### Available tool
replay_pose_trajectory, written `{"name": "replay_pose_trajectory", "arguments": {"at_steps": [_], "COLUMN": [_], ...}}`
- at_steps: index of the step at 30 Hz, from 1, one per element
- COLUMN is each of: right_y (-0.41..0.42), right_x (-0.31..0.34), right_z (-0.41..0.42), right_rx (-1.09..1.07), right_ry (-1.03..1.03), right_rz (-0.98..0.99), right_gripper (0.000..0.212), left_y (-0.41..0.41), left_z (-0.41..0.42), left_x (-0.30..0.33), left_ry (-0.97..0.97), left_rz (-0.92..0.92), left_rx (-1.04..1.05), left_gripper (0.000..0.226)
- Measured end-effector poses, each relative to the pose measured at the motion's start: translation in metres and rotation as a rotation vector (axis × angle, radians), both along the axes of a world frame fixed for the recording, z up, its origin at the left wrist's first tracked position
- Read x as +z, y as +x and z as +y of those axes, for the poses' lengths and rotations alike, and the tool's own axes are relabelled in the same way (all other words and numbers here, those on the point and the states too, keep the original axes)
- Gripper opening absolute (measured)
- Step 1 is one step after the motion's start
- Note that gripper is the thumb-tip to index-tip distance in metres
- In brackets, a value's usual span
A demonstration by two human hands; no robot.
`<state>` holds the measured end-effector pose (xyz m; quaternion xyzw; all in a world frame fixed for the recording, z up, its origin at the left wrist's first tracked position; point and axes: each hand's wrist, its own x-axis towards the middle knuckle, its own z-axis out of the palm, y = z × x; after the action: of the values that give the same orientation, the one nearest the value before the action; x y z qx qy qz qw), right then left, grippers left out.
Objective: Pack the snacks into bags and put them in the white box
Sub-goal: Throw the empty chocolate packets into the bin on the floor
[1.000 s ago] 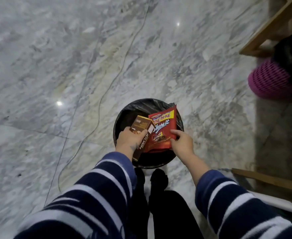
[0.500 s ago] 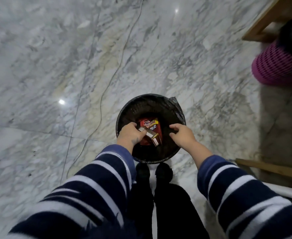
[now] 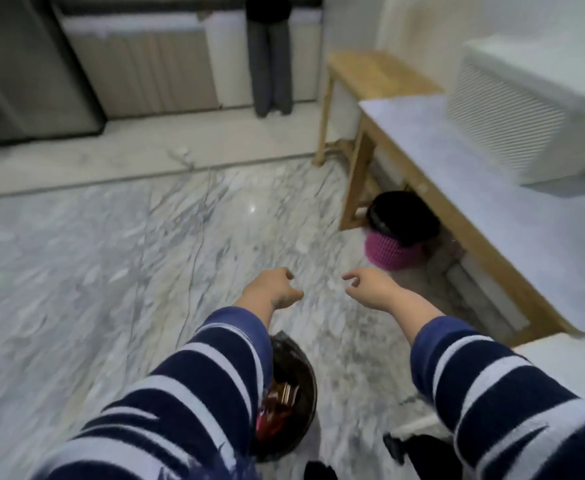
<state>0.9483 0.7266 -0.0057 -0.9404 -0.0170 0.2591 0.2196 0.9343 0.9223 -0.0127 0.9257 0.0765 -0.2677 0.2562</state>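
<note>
Left hand [image 3: 273,288]: outstretched, fingers loosely curled, empty. Bin [image 3: 298,382]: below left sleeve, half hidden; snack wrappers [image 3: 279,403] inside, blurred. Right hand [image 3: 370,284]: outstretched, fingers slack, empty. White box [image 3: 526,109]: on table [image 3: 457,188], far right, cut off.

no legible text: the print on the snack wrappers [image 3: 277,408] in the black bin [image 3: 305,386] is too blurred to read.

Single head view, angled forward and down across marble floor [image 3: 111,271], motion-blurred.
</note>
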Motion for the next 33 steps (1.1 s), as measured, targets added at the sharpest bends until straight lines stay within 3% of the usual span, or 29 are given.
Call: {"name": "replay_pose_trajectory", "arguments": {"at_steps": [6, 17, 24, 33], "right_y": [-0.062, -0.273, -0.448, -0.658], "right_x": [0.073, 0.119, 0.133, 0.131], "right_z": [-0.068, -0.212, -0.29, -0.374], "right_rx": [-0.112, -0.667, -0.947, -1.142], "right_ry": [-0.13, -0.172, -0.217, -0.243], "right_rz": [-0.042, -0.074, -0.081, -0.054], "right_gripper": [0.047, 0.045, 0.045, 0.045], "left_y": [0.003, -0.105, -0.245, -0.451], "left_z": [-0.081, -0.263, -0.383, -0.512], "left_x": [0.074, 0.116, 0.128, 0.121], "left_ry": [0.084, 0.026, -0.035, -0.086], "left_rz": [-0.074, -0.173, -0.223, -0.227], "left_rx": [-0.543, -1.037, -1.248, -1.484], "left_gripper": [0.059, 0.057, 0.051, 0.049]}}
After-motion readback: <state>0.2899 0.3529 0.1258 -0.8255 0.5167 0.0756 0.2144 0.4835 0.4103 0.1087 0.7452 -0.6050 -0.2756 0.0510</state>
